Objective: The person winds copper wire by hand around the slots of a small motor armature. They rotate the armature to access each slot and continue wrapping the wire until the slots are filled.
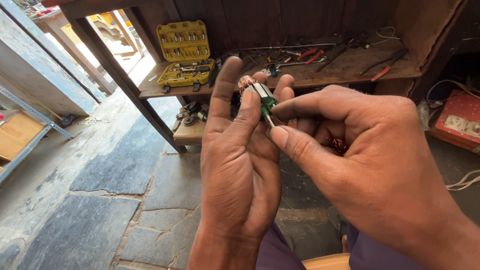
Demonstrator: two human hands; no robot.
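Grip: a small armature (257, 95), with a copper end, a steel shaft and a green band, is pinched in the left hand (240, 165) between the thumb and the raised fingers, palm toward the camera. It is held upright and slightly tilted, at chest height above the floor, in front of the bench. The right hand (370, 165) is closed in a pinch, thumb and forefinger meeting at the lower end of the armature's shaft; whether the shaft itself or something finer is gripped cannot be told. A bundle of reddish copper wire (339, 146) is seen tucked within the curled right fingers.

Behind the hands: a dark wooden bench (350, 67) is set across the upper view. An open yellow socket set (184, 52) is stood at its left end, lid raised. Red-handled pliers (310, 54) and a long steel rod (285, 47) are laid among loose tools at the middle; a second red-handled tool (382, 71) is laid near the right edge. A lower shelf (189, 131) with small round metal parts is seen under the socket set.

Surroundings: a stone-slab floor (115, 210) is spread at the lower left. A red box (457, 122) with a white switch plate is placed at the far right, white cable beside it. Purple cloth (272, 252) is seen at the bottom edge.
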